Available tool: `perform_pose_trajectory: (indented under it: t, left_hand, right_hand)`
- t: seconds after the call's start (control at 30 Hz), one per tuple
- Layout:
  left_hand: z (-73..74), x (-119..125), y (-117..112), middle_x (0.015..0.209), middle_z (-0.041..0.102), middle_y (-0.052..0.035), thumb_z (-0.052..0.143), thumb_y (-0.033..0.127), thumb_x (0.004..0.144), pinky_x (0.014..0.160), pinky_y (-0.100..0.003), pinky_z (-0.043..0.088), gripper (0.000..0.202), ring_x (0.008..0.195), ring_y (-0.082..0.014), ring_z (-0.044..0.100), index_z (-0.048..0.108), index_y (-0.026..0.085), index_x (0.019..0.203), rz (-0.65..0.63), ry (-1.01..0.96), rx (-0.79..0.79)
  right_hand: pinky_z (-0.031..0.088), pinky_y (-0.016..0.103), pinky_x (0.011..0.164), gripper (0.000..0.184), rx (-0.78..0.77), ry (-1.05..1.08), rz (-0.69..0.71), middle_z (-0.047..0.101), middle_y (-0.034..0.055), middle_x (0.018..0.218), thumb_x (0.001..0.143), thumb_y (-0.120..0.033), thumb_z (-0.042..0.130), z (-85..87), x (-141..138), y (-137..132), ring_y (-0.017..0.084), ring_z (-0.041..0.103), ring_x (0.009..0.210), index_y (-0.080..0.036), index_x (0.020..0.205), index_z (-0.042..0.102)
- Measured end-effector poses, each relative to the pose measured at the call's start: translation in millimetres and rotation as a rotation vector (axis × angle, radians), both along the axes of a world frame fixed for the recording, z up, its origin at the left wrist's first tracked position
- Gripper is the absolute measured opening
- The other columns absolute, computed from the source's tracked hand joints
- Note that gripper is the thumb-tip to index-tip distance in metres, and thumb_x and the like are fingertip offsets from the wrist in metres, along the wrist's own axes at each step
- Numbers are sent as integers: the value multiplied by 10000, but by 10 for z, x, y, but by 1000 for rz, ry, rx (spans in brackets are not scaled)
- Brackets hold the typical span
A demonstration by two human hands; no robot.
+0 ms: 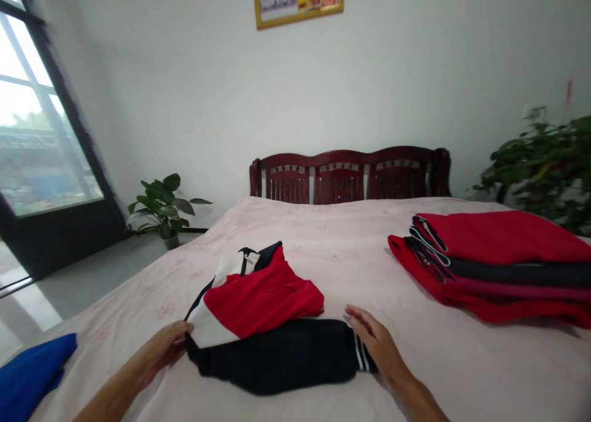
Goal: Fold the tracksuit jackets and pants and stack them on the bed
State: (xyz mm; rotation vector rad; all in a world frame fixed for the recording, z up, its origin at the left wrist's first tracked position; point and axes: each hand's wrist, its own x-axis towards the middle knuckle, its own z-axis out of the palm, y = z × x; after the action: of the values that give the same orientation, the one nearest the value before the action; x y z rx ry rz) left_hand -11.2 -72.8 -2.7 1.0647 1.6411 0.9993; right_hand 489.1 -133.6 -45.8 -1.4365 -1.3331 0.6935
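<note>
A red, white and navy jacket (265, 292) lies partly folded on the bed in front of me. One navy sleeve (281, 357) stretches across its near side, with a white-striped cuff at the right. My left hand (168, 343) is closed on the jacket's left edge, its fingertips partly hidden by the cloth. At the cuff, my right hand (376, 342) rests with fingers stretched out and apart, the palm beside the stripes. The collar, with a small zip, points away from me.
A stack of folded red and dark clothes (503, 243) sits on the bed at the right. Blue cloth (34, 373) lies at the near left. The pink bedsheet (351, 243) reaches back to a dark wooden headboard (339, 175). Potted plants (168, 203) stand on both sides.
</note>
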Motion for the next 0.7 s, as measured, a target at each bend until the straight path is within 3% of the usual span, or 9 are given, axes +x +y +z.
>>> perform_pose_trajectory:
  t: [0.13,0.2,0.3,0.4,0.47,0.53,0.6,0.7]
  left_hand:
    - [250,51,143,1226,663,-185,736,548,663,902,-408,530,788,1120,-320,649,525,131,1297,40,182,102]
    - [372,176,286,1348,580,-239,735,553,654,989,-446,479,919,1227,-359,580,435,87,1387,79,191,116]
    - [407,376,480,1275,629,-265,750,513,647,940,-472,508,842,1188,-398,601,515,49,1309,86,93,34]
    - [397,571,531,994,749,-220,727,436,690,799,-449,572,558,959,-371,709,652,64,1099,7,-56,-13]
    - [441,737,422,922,769,-169,698,415,727,773,-416,584,469,881,-324,730,669,100,1073,-18,-155,9]
    - [504,953,179,957,774,-120,698,417,748,795,-382,580,491,888,-279,732,646,150,1157,-64,-287,89]
    - [526,1210,-156,1071,754,-107,733,387,751,840,-375,561,579,942,-267,720,586,192,1276,-225,-529,210]
    - [406,1570,-634,1127,731,-74,722,391,787,844,-345,535,591,941,-225,710,524,260,1328,-398,-658,150]
  right_hand:
    - [447,395,1031,576,-78,-174,-7,641,109,1296,858,-511,507,-30,-98,132,251,619,1151,-196,1338,558]
    - [436,383,1031,615,-85,-296,-2,592,116,1356,842,-433,526,-8,-168,246,242,598,1177,-191,1406,487]
    - [440,351,998,724,-81,-431,45,511,125,1431,796,-329,558,113,-318,436,229,576,1195,-192,1483,376]
    - [435,306,956,624,-72,-500,162,591,100,1345,784,-216,520,289,-481,594,204,594,1152,-210,1406,472]
    - [435,285,906,461,-79,-555,199,682,71,1198,777,-162,486,392,-545,670,199,623,1082,-227,1216,612]
    - [439,281,839,313,-120,-589,128,721,54,1083,811,-185,467,457,-557,732,204,647,1006,-238,1052,660]
    - [442,290,791,255,-190,-566,10,727,55,1036,864,-268,448,470,-537,785,216,656,963,-243,1006,659]
    - [463,316,807,306,-239,-401,-39,727,63,1040,891,-350,424,404,-515,803,226,657,966,-243,1066,651]
